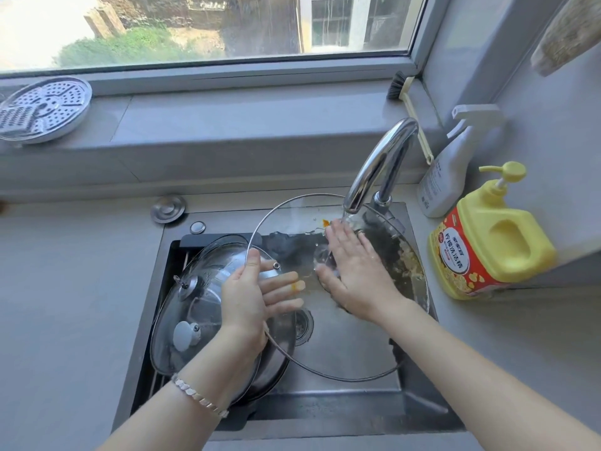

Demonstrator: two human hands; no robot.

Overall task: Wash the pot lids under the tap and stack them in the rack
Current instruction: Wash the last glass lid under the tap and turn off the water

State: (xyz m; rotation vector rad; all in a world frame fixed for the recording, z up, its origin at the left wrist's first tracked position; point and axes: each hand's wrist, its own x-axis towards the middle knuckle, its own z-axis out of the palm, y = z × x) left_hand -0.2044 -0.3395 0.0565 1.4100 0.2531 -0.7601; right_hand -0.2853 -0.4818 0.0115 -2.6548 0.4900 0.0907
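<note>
Glass lid (pixel 341 346) is tilting over the sink (pixel 325 411), centre frame, judged mid-wash. Left hand (pixel 250 297) is gripping its left rim, thumb in front, fingers showing through the glass. Right hand (pixel 354 271) is lying flat, fingers straight, pressing on the surface under the running tap (pixel 377 164). Yellowish residue (pixel 409 258) is clinging near the right rim. More lids (pixel 195 304) are waiting at left in the sink; none visibly racked.
</note>
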